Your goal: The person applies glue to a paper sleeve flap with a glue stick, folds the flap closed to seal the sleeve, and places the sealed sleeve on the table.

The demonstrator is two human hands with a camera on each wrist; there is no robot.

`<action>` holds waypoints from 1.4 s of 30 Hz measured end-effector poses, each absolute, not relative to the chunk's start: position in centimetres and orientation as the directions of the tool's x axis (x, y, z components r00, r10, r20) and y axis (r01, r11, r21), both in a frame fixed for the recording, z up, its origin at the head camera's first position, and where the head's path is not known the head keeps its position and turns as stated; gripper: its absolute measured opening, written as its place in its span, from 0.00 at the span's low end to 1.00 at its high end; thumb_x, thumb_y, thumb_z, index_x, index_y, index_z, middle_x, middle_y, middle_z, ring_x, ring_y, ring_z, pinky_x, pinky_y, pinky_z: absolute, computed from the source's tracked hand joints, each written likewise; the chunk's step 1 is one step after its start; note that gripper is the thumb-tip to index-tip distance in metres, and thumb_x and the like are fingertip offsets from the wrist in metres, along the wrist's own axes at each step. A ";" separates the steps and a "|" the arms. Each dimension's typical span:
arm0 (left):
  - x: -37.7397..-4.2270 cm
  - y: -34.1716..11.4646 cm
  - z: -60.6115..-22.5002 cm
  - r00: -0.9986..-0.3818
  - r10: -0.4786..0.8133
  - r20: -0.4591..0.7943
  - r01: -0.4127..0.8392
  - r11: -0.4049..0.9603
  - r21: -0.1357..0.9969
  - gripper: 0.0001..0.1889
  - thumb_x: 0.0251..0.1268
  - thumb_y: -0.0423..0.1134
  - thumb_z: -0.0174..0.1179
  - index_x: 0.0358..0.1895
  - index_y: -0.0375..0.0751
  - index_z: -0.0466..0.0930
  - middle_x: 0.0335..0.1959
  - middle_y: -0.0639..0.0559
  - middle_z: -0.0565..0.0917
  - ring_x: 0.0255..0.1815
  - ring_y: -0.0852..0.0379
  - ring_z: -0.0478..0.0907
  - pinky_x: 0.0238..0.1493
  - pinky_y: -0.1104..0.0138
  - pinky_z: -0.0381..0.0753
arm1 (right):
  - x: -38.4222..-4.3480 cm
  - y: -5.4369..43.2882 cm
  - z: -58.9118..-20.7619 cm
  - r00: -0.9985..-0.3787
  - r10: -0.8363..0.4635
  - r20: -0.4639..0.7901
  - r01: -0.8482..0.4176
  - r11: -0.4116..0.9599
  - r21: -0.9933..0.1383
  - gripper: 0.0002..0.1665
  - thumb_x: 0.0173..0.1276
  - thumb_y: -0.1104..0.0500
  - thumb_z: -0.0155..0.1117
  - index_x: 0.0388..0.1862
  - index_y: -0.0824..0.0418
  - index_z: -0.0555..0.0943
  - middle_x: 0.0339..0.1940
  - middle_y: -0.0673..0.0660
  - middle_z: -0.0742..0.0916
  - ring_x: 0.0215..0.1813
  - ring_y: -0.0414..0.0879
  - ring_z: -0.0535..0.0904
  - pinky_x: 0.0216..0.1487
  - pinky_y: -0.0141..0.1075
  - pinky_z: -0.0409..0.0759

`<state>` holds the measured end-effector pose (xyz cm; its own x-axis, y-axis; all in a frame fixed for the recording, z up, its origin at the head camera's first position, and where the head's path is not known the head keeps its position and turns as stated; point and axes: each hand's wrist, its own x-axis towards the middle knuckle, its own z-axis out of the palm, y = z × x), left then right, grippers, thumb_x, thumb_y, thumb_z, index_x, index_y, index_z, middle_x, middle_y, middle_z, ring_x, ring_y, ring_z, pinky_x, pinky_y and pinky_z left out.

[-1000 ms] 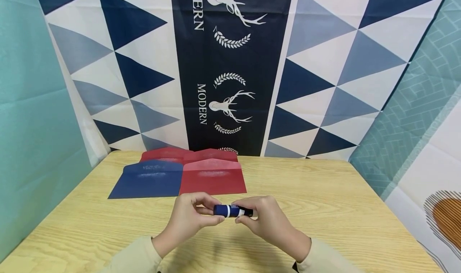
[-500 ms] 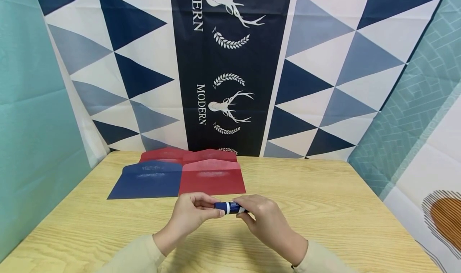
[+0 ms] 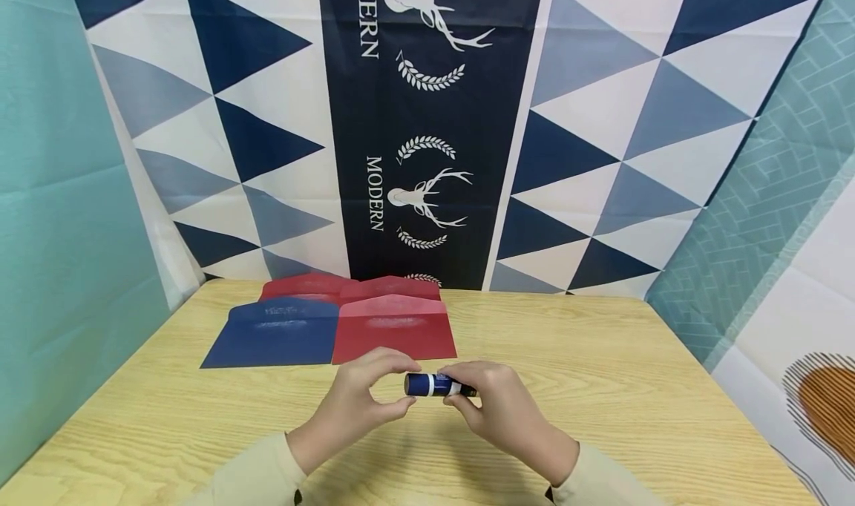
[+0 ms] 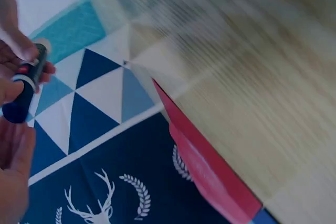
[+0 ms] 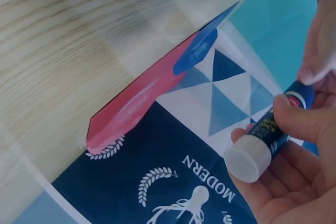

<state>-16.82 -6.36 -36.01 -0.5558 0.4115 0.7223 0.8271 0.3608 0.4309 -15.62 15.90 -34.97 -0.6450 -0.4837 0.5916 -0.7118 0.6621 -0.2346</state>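
A dark blue glue stick (image 3: 427,384) lies level above the front middle of the table. My right hand (image 3: 508,409) pinches its right part between thumb and fingers. My left hand (image 3: 357,395) is at the blue left end, thumb and fingertips parted around it with a gap in the head view. In the right wrist view the glue stick (image 5: 270,129) shows a whitish end towards the camera, and the left thumb appears close to the blue end. The left wrist view shows the glue stick (image 4: 26,82) at its left edge; whether the left thumb touches it I cannot tell.
Farther back on the wooden table (image 3: 568,372) lie a blue envelope (image 3: 270,343) and a red envelope (image 3: 395,335) side by side, flaps raised, with whitish smears. More red envelopes (image 3: 390,286) lie behind them. A patterned cloth (image 3: 427,120) hangs at the rear edge.
My left thumb and fingers have come off the blue end of the glue stick and spread apart. The right hand keeps hold of it, shifting slightly right.
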 end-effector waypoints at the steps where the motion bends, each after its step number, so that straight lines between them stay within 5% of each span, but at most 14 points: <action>1: -17.0 -6.4 -36.1 -0.505 0.448 0.738 0.857 0.358 0.370 0.22 0.41 0.28 0.74 0.44 0.45 0.82 0.40 0.56 0.85 0.43 0.63 0.82 0.48 0.76 0.81 | -15.6 15.9 -34.9 -0.657 -0.487 0.576 -0.711 0.655 -0.256 0.16 0.49 0.65 0.77 0.39 0.57 0.86 0.36 0.50 0.90 0.31 0.33 0.79 0.33 0.24 0.79; 5: -17.3 -6.7 -36.1 -0.342 0.563 0.753 0.931 0.311 0.190 0.21 0.42 0.26 0.73 0.43 0.45 0.81 0.39 0.57 0.84 0.43 0.65 0.79 0.48 0.81 0.78 | -15.6 16.0 -34.8 -0.687 -0.502 0.525 -0.709 0.622 -0.333 0.16 0.50 0.65 0.76 0.40 0.56 0.86 0.35 0.49 0.90 0.31 0.31 0.77 0.32 0.23 0.78; 9: -17.4 -6.8 -36.1 -0.288 0.575 0.766 0.948 0.282 0.146 0.20 0.41 0.27 0.74 0.41 0.44 0.81 0.37 0.57 0.85 0.39 0.66 0.79 0.46 0.82 0.77 | -15.5 16.1 -34.7 -0.702 -0.512 0.495 -0.704 0.602 -0.376 0.15 0.51 0.65 0.75 0.40 0.57 0.87 0.35 0.50 0.90 0.33 0.31 0.79 0.32 0.23 0.79; 13: -17.5 -6.7 -36.2 -0.367 0.522 0.770 0.927 0.273 0.257 0.19 0.40 0.26 0.74 0.39 0.44 0.83 0.34 0.56 0.86 0.35 0.66 0.81 0.42 0.81 0.79 | -15.5 16.1 -34.6 -0.704 -0.510 0.494 -0.703 0.601 -0.381 0.15 0.51 0.65 0.75 0.40 0.57 0.87 0.35 0.50 0.90 0.32 0.30 0.78 0.32 0.23 0.79; 17: -17.2 -6.6 -36.2 -0.530 0.469 0.706 0.848 0.290 0.444 0.17 0.41 0.27 0.74 0.38 0.43 0.85 0.32 0.53 0.86 0.31 0.66 0.84 0.39 0.78 0.82 | -15.5 16.0 -34.7 -0.685 -0.510 0.521 -0.716 0.606 -0.347 0.16 0.50 0.65 0.76 0.40 0.57 0.86 0.35 0.50 0.90 0.32 0.31 0.79 0.33 0.23 0.79; 22: -16.7 -6.7 -35.8 -0.761 0.401 0.510 0.637 0.311 0.706 0.15 0.42 0.28 0.74 0.37 0.43 0.87 0.32 0.51 0.88 0.30 0.67 0.85 0.37 0.73 0.85 | -15.6 15.7 -34.8 -0.652 -0.521 0.550 -0.734 0.616 -0.287 0.17 0.49 0.65 0.77 0.40 0.58 0.86 0.36 0.50 0.90 0.35 0.35 0.84 0.36 0.24 0.82; 26: -16.5 -7.0 -35.3 -0.875 0.352 0.334 0.442 0.297 0.846 0.14 0.43 0.30 0.74 0.37 0.42 0.87 0.34 0.47 0.88 0.30 0.65 0.86 0.36 0.69 0.86 | -15.6 15.4 -34.8 -0.624 -0.532 0.573 -0.749 0.617 -0.243 0.17 0.48 0.64 0.77 0.40 0.59 0.86 0.36 0.50 0.90 0.36 0.37 0.86 0.38 0.26 0.83; 34: -16.4 -7.3 -34.5 -0.959 0.273 0.079 0.156 0.275 0.949 0.15 0.42 0.35 0.76 0.38 0.37 0.88 0.32 0.46 0.88 0.30 0.60 0.84 0.34 0.69 0.84 | -15.6 14.9 -35.0 -0.582 -0.533 0.614 -0.759 0.627 -0.175 0.19 0.46 0.63 0.79 0.40 0.59 0.87 0.36 0.50 0.90 0.37 0.38 0.87 0.40 0.29 0.85; 42: -16.6 -7.6 -34.3 -0.943 0.277 -0.185 -0.160 0.110 0.981 0.17 0.51 0.31 0.70 0.45 0.28 0.83 0.38 0.44 0.88 0.36 0.58 0.86 0.47 0.60 0.85 | -15.5 14.7 -35.5 -0.509 -0.526 0.681 -0.762 0.643 -0.072 0.21 0.43 0.61 0.81 0.40 0.59 0.86 0.36 0.50 0.91 0.38 0.40 0.87 0.42 0.33 0.85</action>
<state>-16.59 -7.60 -34.28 -0.9429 0.2767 -0.1852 -0.1605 0.1097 0.9809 -15.51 14.70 -35.55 -0.5088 -0.5263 0.6813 -0.7623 0.6432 -0.0725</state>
